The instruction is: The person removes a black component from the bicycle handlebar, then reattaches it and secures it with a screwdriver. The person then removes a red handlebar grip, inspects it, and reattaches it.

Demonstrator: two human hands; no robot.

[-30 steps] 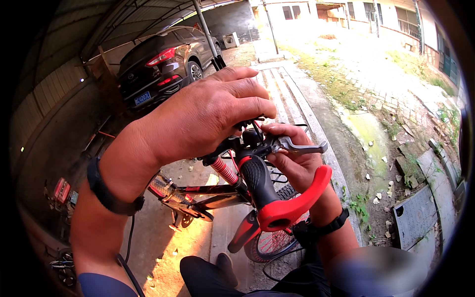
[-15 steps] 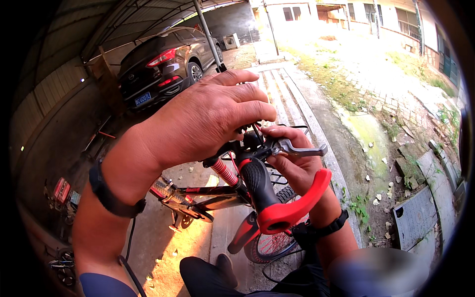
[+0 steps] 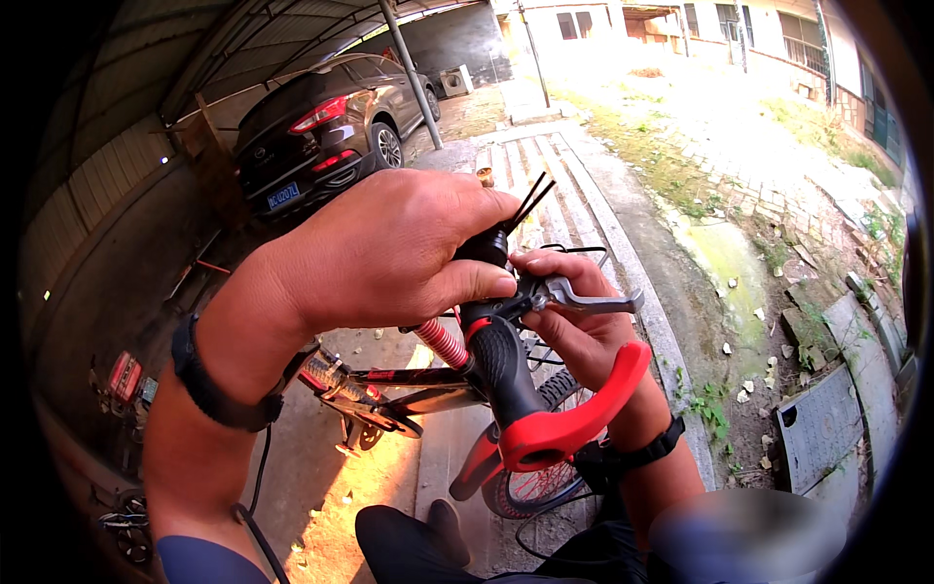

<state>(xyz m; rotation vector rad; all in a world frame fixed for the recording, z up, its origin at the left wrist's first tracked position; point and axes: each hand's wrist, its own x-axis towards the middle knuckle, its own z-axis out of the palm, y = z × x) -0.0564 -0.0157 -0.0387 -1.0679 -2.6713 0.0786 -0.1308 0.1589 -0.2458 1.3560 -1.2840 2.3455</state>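
A bicycle handlebar stands in front of me, with a black textured grip (image 3: 508,365) and a red curved bar end (image 3: 584,414). My left hand (image 3: 389,248) reaches over the bar from the left. It is closed around a black round part (image 3: 484,248), its thumb pressed along the near side. Two thin black strips (image 3: 530,202) stick up beyond its fingers, and a small brass-coloured end (image 3: 484,176) shows past the knuckles. My right hand (image 3: 589,341) pinches the mount of the silver brake lever (image 3: 595,300) between thumb and fingers. Most of the black part is hidden.
Below the bar are the bicycle's red-and-black frame (image 3: 418,378) and spoked wheel (image 3: 525,482). A dark car (image 3: 321,131) stands under the roof beside a metal post (image 3: 412,78). Stone slabs (image 3: 820,428) and rubble lie at the right.
My left hand has shifted down over the bar, its fingers curling and its thumb coming into view. The two black strips and the brass-coloured end now show. My right hand stays at the brake lever.
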